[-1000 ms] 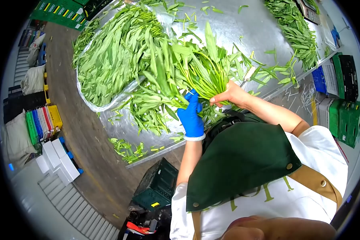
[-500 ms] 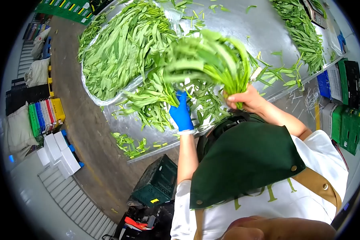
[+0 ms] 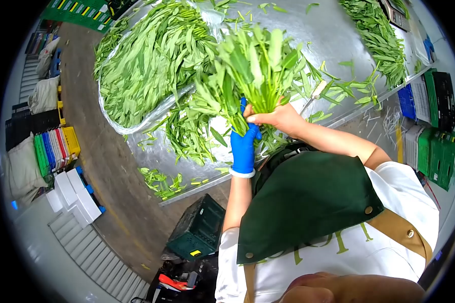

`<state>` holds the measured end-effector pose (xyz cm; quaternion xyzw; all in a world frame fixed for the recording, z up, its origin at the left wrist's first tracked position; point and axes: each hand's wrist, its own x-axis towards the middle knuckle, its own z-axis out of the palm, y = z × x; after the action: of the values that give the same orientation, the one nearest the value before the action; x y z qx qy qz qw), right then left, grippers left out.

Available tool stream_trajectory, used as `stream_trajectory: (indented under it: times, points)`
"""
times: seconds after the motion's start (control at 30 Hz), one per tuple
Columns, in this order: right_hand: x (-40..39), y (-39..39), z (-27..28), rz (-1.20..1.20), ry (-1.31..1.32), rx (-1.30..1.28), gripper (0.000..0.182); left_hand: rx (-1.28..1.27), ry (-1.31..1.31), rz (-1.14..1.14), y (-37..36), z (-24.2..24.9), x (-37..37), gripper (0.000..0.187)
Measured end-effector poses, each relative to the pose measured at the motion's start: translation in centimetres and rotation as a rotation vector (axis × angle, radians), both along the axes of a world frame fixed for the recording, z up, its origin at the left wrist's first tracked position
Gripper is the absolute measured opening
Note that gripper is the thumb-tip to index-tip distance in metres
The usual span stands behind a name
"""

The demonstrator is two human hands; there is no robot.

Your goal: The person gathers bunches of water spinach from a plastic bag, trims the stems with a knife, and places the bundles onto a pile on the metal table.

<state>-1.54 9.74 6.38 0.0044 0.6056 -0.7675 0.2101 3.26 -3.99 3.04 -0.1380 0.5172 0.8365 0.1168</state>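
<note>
My right hand (image 3: 275, 118), bare, grips a large bunch of leafy greens (image 3: 258, 65) by its pale stems, leaves pointing away from me. In a blue glove, my left hand (image 3: 243, 146) is closed around a smaller bunch of greens (image 3: 227, 108), the long-leaved kind that looks like water spinach. Both hands are close together over the near edge of the metal table (image 3: 298, 20), and the two bunches overlap. Loose leaves and stems (image 3: 187, 134) lie beneath and left of them. To the right is a knife (image 3: 318, 90) with a pale handle, among stray leaves.
A big heap of greens (image 3: 151, 65) rests on clear plastic at the left. More bunches (image 3: 376, 43) line the table's far right, beside a scale (image 3: 395, 15). Cut stems (image 3: 162, 183) lie at the near left corner. A dark green crate (image 3: 197, 227) stands on the floor below.
My right hand has brought its bunch left and down toward my left hand; the bunch now stands straighter instead of sweeping left. My left hand has shifted slightly right.
</note>
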Motion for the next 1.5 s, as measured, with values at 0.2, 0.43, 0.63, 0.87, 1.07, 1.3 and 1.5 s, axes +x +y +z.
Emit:
stream_trajectory:
  times: [0.2,0.43,0.63,0.87,1.07,1.3,1.5]
  points:
    - [-0.3,-0.8,-0.8,-0.078,0.123,0.15,0.033,-0.21,-0.006,0.0,1.1,-0.8,0.5,0.03]
    - [-0.2,0.8,-0.6,0.007,-0.084,0.103,0.032,-0.269,-0.01,-0.067,-0.2,-0.4,0.8,0.039]
    - [-0.3,1.3,0.0,0.06,-0.139,0.063,0.028,-0.221,-0.03,-0.119,-0.2,-0.5,1.0,0.037]
    - [-0.3,1.3,-2.0,-0.056,0.311,0.307,0.032,-0.265,-0.047,-0.045,-0.3,0.3,0.5,0.034]
    - [-2.7,2.6,-2.2,-0.26,0.105,0.517,0.023,-0.102,-0.062,-0.05,0.1,3.5,0.0,0.038]
    - [-2.7,3.5,0.0,0.161,-0.117,0.291,0.036,-0.168,-0.014,0.078,0.1,0.5,0.1,0.039]
    - [1.0,2.2,-5.7,0.349,-0.474,0.206,0.037,0.17,-0.272,0.033,1.5,-7.7,1.6,0.043]
